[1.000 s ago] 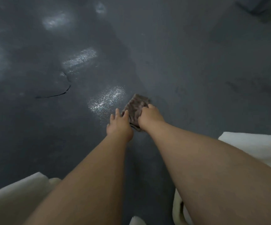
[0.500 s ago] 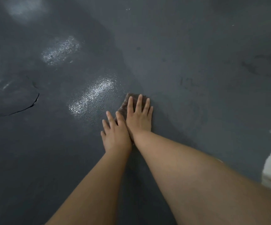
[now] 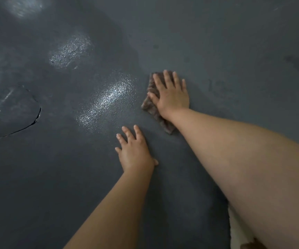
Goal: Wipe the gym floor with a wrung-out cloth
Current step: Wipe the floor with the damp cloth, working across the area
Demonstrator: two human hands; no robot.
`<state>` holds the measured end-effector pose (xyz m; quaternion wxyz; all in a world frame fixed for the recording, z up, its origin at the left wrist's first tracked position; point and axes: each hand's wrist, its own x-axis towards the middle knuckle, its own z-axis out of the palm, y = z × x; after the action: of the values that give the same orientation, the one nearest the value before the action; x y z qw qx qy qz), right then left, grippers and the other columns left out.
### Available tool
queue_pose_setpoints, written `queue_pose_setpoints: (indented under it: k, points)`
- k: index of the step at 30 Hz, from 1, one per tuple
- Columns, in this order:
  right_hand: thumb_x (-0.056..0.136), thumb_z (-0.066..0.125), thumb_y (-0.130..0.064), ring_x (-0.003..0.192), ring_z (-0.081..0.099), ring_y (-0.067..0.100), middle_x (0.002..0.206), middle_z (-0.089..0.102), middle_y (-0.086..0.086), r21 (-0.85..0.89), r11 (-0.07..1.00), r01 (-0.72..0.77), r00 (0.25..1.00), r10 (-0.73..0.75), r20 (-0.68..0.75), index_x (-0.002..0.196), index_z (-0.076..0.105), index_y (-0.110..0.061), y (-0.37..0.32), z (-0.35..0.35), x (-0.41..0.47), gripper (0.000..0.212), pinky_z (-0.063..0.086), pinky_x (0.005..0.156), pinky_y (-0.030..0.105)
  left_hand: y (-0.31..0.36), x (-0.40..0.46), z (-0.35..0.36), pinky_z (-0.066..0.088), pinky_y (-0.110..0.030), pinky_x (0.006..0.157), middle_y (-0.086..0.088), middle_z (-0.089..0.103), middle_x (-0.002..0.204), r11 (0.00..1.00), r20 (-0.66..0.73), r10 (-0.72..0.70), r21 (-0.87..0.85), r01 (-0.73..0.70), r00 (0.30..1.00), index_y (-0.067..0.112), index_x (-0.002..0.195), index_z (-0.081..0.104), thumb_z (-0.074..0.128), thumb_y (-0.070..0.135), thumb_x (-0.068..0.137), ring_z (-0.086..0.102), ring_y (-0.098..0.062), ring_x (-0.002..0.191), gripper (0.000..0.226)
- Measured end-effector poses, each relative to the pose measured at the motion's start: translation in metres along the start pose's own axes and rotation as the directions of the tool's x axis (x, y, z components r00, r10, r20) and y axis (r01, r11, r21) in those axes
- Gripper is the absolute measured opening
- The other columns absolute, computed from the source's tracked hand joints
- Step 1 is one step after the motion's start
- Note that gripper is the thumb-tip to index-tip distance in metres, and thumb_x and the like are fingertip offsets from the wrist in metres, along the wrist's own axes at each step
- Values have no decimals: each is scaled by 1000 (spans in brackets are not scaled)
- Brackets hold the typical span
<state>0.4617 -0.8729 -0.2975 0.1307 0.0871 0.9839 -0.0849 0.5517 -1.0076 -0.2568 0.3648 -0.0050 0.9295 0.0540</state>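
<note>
The dark grey gym floor (image 3: 217, 42) is filling the whole view, its pebbled surface gleaming with wet, shiny patches (image 3: 107, 99) on the left half while the right half is looking duller and matte. A curved crack (image 3: 35, 119) is running through the floor near the left edge. The right hand (image 3: 170, 94) is lying flat with its fingers straight and slightly spread, pressing down on the cloth (image 3: 151, 105) without curling round it; the thumb is pointing left across the fabric. The left hand (image 3: 134, 151) is resting palm down on the bare floor, fingers relaxed and splayed, holding nothing, near the cloth but apart from it, closer to the person. The cloth is a brownish-grey, rumpled rag sitting on the floor just right of the nearest wet sheen, mostly hidden under the right hand, with a crumpled strip showing along the hand's left side and trailing back under the wrist. A sliver of pale fabric (image 3: 234, 234) is peeking out at the bottom edge beneath the right forearm.
</note>
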Motion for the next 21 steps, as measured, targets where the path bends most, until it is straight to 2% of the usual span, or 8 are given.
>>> queue_pose_setpoints:
  k: [5, 7, 10, 12, 15, 19, 21]
  points:
    - [98, 24, -53, 146, 0, 29, 160, 3, 5, 71, 955, -289, 954, 293, -54, 152, 9, -27, 57, -3, -20, 62, 0, 117, 46, -1, -1, -1, 20, -50, 113, -15, -12, 157, 1000, 7, 15, 7, -15, 1000, 16, 150, -9, 80, 36, 72, -4, -37, 144, 120]
    - [98, 26, -51, 146, 1, 31, 160, 5, 7, 112, 891, -440, 891, 449, -73, 152, 12, -25, 79, 1, -40, 61, 0, 117, 46, 0, 0, 0, 21, -51, 113, -16, -12, 157, 1000, 5, 12, 14, -12, 1000, 15, 150, -9, 80, 36, 72, -4, -38, 144, 120]
    - [98, 32, -47, 145, 2, 35, 159, 7, 13, 189, 754, -629, 746, 654, -126, 151, 18, -18, 85, 12, -79, 62, 0, 116, 46, 3, 0, -1, 21, -52, 112, -18, -12, 156, 1000, 7, -2, 22, 2, 1000, 14, 150, -8, 81, 35, 71, -3, -39, 144, 121]
    - [99, 36, -42, 145, 5, 36, 158, 7, 16, 244, 710, -660, 699, 700, -147, 150, 19, -11, 69, 23, -102, 62, 2, 116, 45, 5, 0, -2, 22, -52, 112, -18, -12, 156, 1000, 7, -12, 26, 12, 1000, 13, 150, -8, 81, 34, 70, -3, -40, 144, 122]
    - [97, 41, -40, 143, 11, 40, 156, 11, 21, 264, 725, -636, 718, 682, -139, 149, 20, -5, 49, 37, -117, 66, 6, 115, 47, 7, 0, -2, 22, -52, 113, -20, -11, 156, 998, -3, -34, 52, 34, 999, 12, 150, -8, 81, 35, 71, -2, -41, 144, 121]
    - [94, 40, -52, 143, 5, 42, 156, 6, 22, 216, 716, -664, 712, 694, -110, 151, 15, -10, 57, 32, -92, 75, 1, 115, 49, 9, 0, -1, 12, -50, 115, -22, -6, 156, 986, -42, -41, 157, 47, 998, 12, 150, -5, 77, 45, 72, 1, -39, 144, 118]
    - [93, 38, -56, 143, 2, 42, 157, 3, 21, 212, 712, -669, 708, 698, -111, 152, 12, -13, 60, 25, -72, 77, 0, 115, 50, 6, 2, -1, 8, -49, 116, -21, -2, 156, 989, -83, -21, 146, 33, 996, 15, 149, 4, 74, 52, 73, 0, -35, 145, 110]
